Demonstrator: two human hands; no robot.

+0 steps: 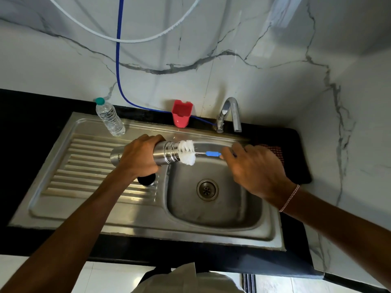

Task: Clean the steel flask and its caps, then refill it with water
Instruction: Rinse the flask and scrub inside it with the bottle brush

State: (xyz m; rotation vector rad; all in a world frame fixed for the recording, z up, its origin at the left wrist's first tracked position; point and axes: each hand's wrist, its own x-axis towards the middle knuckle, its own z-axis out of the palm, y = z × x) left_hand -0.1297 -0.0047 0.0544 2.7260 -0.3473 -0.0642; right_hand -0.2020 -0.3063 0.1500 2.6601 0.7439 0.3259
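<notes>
Left hand: the left hand (139, 154) has its fingers (151, 138) curled over the body of the steel flask (167, 154), clamped on it so it cannot roll or twist under the brush.
Flask position: it is held on its side in the air, its base over the ribbed draining board (84, 172) and its threaded mouth pointing right, just at the basin's edge. Any rinse water would likely run into the sink (211, 210) rather than onto the worktop (31, 123).
Right hand: the right hand (254, 168) pinches the blue handle end of the bottle brush (187, 153). The fingers (228, 153) are closed on it near the far end, which leaves the whole shaft free to travel.
Brush: the white bristles sit right at the flask's mouth, in line with its axis. Whether they are going in or coming out cannot be told.
Cap: a black cap (147, 179), probably one of the flask's, rests on the draining board under the left wrist, clear of the scrubbing. A second cap is not visible.
Tap: the tap (230, 113) stands behind the basin with no water visibly running.
Nearby: a plastic water bottle (110, 118) stands on the sink's back rim, and a red holder (182, 113) sits against the wall.
Stage: this appears to be scrubbing of the inside. Judging by that, the caps and the refill remain to be done.
</notes>
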